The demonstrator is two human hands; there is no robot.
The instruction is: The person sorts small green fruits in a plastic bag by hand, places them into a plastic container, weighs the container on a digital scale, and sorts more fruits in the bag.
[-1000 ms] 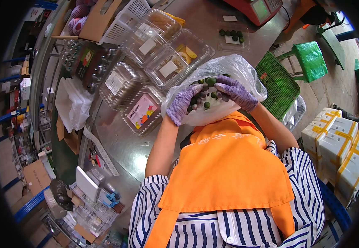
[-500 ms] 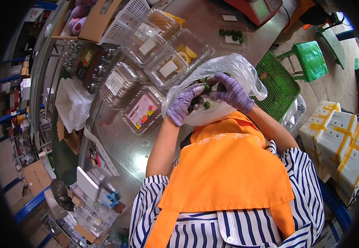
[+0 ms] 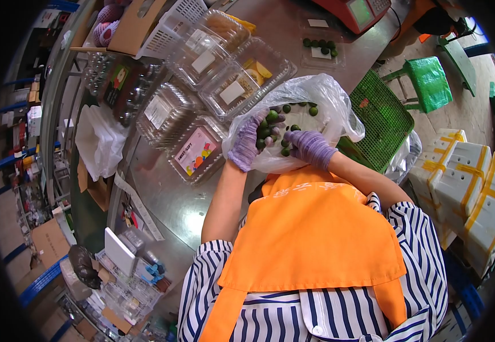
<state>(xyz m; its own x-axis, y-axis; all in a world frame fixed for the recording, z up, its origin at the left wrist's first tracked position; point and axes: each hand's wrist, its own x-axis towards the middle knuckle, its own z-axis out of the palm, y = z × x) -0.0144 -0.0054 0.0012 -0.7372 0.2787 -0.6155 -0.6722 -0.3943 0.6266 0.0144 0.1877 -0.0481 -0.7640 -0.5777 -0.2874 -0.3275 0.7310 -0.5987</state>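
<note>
Both my hands wear purple knitted gloves and are inside a clear plastic bag (image 3: pixel 321 88) on the metal table. My left hand (image 3: pixel 248 139) is curled around several small green fruits (image 3: pixel 272 115) at the bag's left side. Just right of it, my right hand (image 3: pixel 310 147) has its fingers bent together beside a few dark green fruits at the bag's bottom; whether a fruit is between its fingertips is hard to make out. More green fruits (image 3: pixel 313 110) lie loose in the far part of the bag.
Clear clamshell boxes (image 3: pixel 219 85) stand left of the bag, with a pink-labelled box (image 3: pixel 196 153) nearer. A green mesh basket (image 3: pixel 379 119) is at the right. Beyond are a small box of green fruits (image 3: pixel 321 54) and a red scale (image 3: pixel 353 11). White foam boxes (image 3: pixel 458 182) are stacked right.
My hands have moved apart. The right hand has come down and nearer to me, and the left has turned to show the fruits in it. More fruits in the bag are visible.
</note>
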